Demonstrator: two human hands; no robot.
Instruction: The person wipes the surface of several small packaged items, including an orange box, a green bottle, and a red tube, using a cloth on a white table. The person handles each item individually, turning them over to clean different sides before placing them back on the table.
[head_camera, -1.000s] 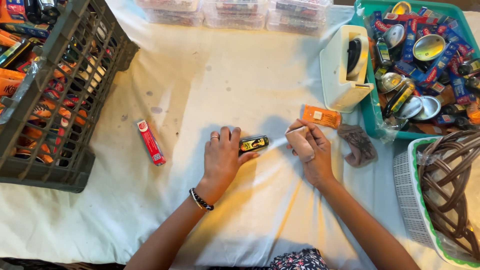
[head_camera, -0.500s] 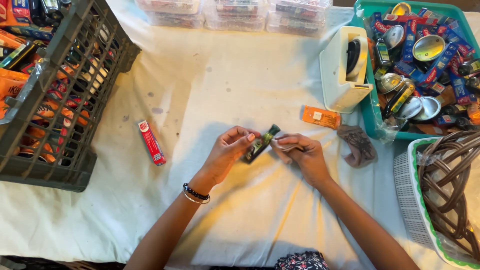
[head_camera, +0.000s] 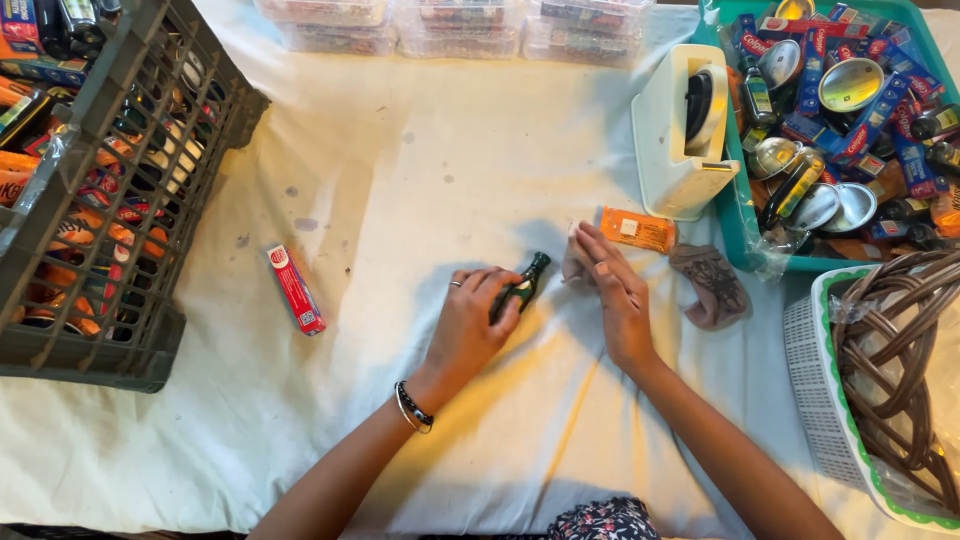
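Note:
My left hand (head_camera: 470, 325) grips a small dark green bottle (head_camera: 524, 286) by its body, neck pointing up and to the right, low over the white tablecloth. My right hand (head_camera: 612, 290) is just to the right of the bottle with fingers stretched flat, and a pale scrap of cloth or paper (head_camera: 574, 268) shows under the fingertips. An orange packet (head_camera: 638, 229) lies just beyond my right hand. A brown patterned cloth (head_camera: 712, 285) lies to its right. A red flat box (head_camera: 295, 289) lies to the left of my left hand.
A dark plastic crate (head_camera: 140, 250) full of packets stands at the left. A white tape dispenser (head_camera: 680, 135) stands by a teal tray (head_camera: 735, 215) of cans and tubes. A wicker basket (head_camera: 900, 380) sits in a white basket at right. Clear lidded boxes (head_camera: 450, 25) line the far edge.
My left hand lifted the small bottle off the cloth, brought it to my right hand, then drew it back. My right hand has spread its fingers flat.

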